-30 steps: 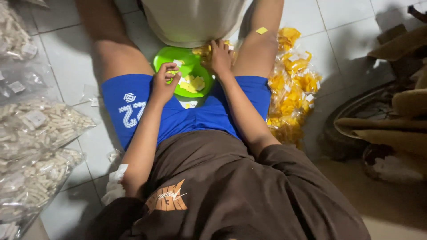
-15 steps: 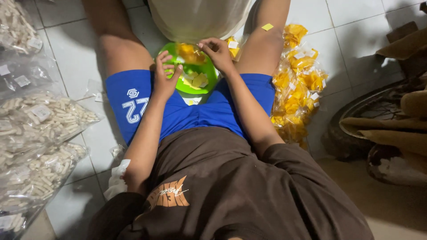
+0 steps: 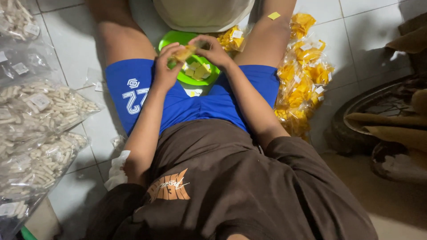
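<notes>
Since half a second ago, both hands have lifted off the bowl rim and met above it, and I now see a small clear packet of yellow chips pinched between them. My left hand [image 3: 165,66] has its grip clamped on the near end of the packet [image 3: 184,53], fingers curled under it; my right hand [image 3: 213,51] closes its grip on the far end, thumb on top. I judge the packet is held level and over the green bowl [image 3: 171,41] so that anything spilling drops back among the loose yellow pieces lying in it.

That bowl sits on the tiled floor [image 3: 66,40] between the bare knees, at twelve o'clock from the blue shorts [image 3: 191,100]. Just beyond it, still at twelve o'clock, stands a pale tub [image 3: 202,15], touching or nearly touching the bowl. At two to three o'clock a heap of filled yellow packets [image 3: 304,84] leans against my right leg. At nine o'clock lie large clear bags of pale sticks [image 3: 40,111], well apart from the hands. At three o'clock a wheel [image 3: 356,120] and brown cloth crowd the edge. Nothing stands between hands and bowl.
</notes>
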